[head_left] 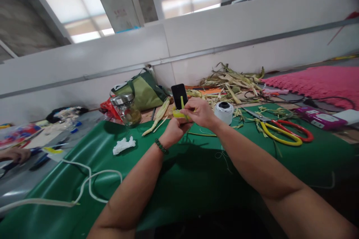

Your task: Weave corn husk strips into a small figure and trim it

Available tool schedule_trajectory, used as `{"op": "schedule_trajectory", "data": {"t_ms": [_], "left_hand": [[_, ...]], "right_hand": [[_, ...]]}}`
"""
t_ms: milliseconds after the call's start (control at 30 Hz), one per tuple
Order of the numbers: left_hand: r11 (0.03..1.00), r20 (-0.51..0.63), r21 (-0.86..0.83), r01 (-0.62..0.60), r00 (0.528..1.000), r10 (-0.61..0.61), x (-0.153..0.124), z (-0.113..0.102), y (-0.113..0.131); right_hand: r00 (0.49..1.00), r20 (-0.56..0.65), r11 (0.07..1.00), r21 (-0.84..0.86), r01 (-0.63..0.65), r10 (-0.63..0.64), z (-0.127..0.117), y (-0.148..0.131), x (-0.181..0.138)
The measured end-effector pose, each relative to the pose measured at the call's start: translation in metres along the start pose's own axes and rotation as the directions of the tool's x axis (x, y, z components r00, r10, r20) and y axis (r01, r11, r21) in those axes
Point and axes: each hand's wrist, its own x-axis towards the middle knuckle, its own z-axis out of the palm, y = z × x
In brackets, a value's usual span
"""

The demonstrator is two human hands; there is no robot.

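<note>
Close together over the green mat, both my hands are closed on a small yellow-green corn husk piece. My left hand grips it from below. The fingers of my right hand pinch at its near right side, where a narrow strip sticks upward. My fingers hide much of its shape. Just behind stands a dark phone. To the right of my hands is a spool of white thread. A pale corn husk lies to their left.
Red-and-yellow-handled scissors lie at right, near a purple packet. Dried husks are heaped at the back. A lidded glass jar, green bag, crumpled tissue and white cord are at left. Another person's hand shows far left.
</note>
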Motion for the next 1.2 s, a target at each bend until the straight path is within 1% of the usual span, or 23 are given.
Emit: {"op": "schedule_trajectory", "data": {"t_ms": [100, 167, 233, 300, 367, 433, 533, 600, 667, 700, 733, 800, 867, 933, 1000, 1100, 1167, 1200], "left_hand": [[0.983, 0.054, -0.122, 0.140, 0.989, -0.135, 0.001, -0.005, -0.004], [0.932, 0.100, -0.265, 0.249, 0.968, -0.231, 0.001, -0.011, -0.005], [0.853, 0.152, -0.409, 0.323, 0.946, -0.286, 0.001, -0.015, -0.006], [0.810, 0.198, -0.470, 0.350, 0.936, -0.289, 0.000, -0.018, -0.007], [0.837, 0.221, -0.426, 0.342, 0.937, -0.271, 0.000, -0.019, -0.008], [0.889, 0.219, -0.330, 0.318, 0.942, -0.256, 0.000, -0.020, -0.009], [0.935, 0.224, -0.208, 0.287, 0.944, -0.241, 0.000, -0.020, -0.007], [0.945, 0.232, -0.178, 0.273, 0.945, -0.230, 0.000, -0.019, -0.005], [0.940, 0.216, -0.196, 0.278, 0.948, -0.235, -0.001, -0.018, -0.003], [0.933, 0.194, -0.220, 0.286, 0.950, -0.246, 0.000, -0.018, -0.003], [0.921, 0.163, -0.251, 0.297, 0.951, -0.262, 0.000, -0.018, -0.002], [0.892, 0.087, -0.329, 0.311, 0.950, -0.299, 0.001, -0.022, -0.002], [0.857, 0.018, -0.407, 0.316, 0.941, -0.338, 0.002, -0.027, -0.002], [0.835, -0.016, -0.444, 0.326, 0.929, -0.371, 0.002, -0.031, -0.001], [0.841, -0.016, -0.424, 0.336, 0.926, -0.378, 0.001, -0.033, 0.000], [0.881, 0.023, -0.347, 0.321, 0.942, -0.335, -0.001, -0.035, 0.002], [0.892, 0.038, -0.317, 0.322, 0.944, -0.328, -0.001, -0.041, 0.003], [0.887, 0.024, -0.322, 0.330, 0.940, -0.341, -0.001, -0.046, 0.003]], "right_hand": [[0.989, 0.036, 0.988, 0.050, -0.146, 0.144, -0.003, 0.004, 0.003], [0.969, 0.085, 0.968, 0.075, -0.240, 0.233, -0.005, 0.009, 0.004], [0.954, 0.123, 0.955, 0.085, -0.285, 0.273, -0.005, 0.014, 0.005], [0.949, 0.137, 0.952, 0.085, -0.295, 0.282, -0.003, 0.016, 0.005], [0.947, 0.156, 0.953, 0.068, -0.294, 0.281, -0.001, 0.016, 0.004], [0.950, 0.170, 0.961, 0.042, -0.274, 0.263, 0.001, 0.015, 0.003], [0.970, 0.132, 0.978, 0.013, -0.208, 0.205, 0.005, 0.011, 0.001], [0.979, 0.084, 0.983, 0.007, -0.185, 0.184, 0.006, 0.009, 0.001], [0.977, 0.051, 0.978, 0.010, -0.208, 0.207, 0.005, 0.010, 0.002], [0.972, 0.058, 0.973, 0.016, -0.229, 0.228, 0.004, 0.012, 0.002], [0.965, 0.083, 0.968, 0.024, -0.252, 0.249, 0.001, 0.014, 0.003], [0.942, 0.198, 0.958, 0.038, -0.285, 0.272, -0.007, 0.017, 0.005], [0.896, 0.355, 0.953, 0.039, -0.300, 0.267, -0.015, 0.019, 0.006], [0.847, 0.476, 0.957, 0.037, -0.287, 0.236, -0.020, 0.018, 0.006], [0.824, 0.534, 0.966, 0.050, -0.253, 0.188, -0.021, 0.015, 0.006], [0.807, 0.575, 0.973, 0.073, -0.218, 0.138, -0.022, 0.012, 0.005], [0.771, 0.620, 0.965, 0.086, -0.248, 0.142, -0.028, 0.015, 0.004], [0.756, 0.635, 0.955, 0.097, -0.279, 0.156, -0.034, 0.019, 0.004]]}}
